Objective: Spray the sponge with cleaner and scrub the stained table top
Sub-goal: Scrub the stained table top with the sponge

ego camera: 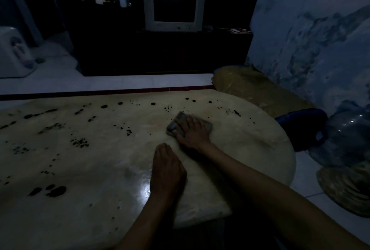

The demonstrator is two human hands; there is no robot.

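Head view: the right hand [192,131] presses flat-fingered on the sponge [174,123] near the table's [80,209] far right edge. The left hand [167,171] lies flat, holding nothing, toward the near edge. Dark stains [57,189] dot the far edge and left side.

Tally: two hands, one sponge, one tabletop, spots past counting.

Left hand [168,169] and right hand [192,132], two in all; one grey sponge [175,122]; one pale tabletop [100,169]; dark stains [57,190] too many to count, dozens at least, from a few large blots to fine specks. Beyond the tabletop, one television [173,3], one white mug [122,1], one white appliance [14,53] at far left. At right, one blue tub [304,121], one clear water jug [348,135], one tan sack [250,87], one woven item [348,189] of unclear kind.
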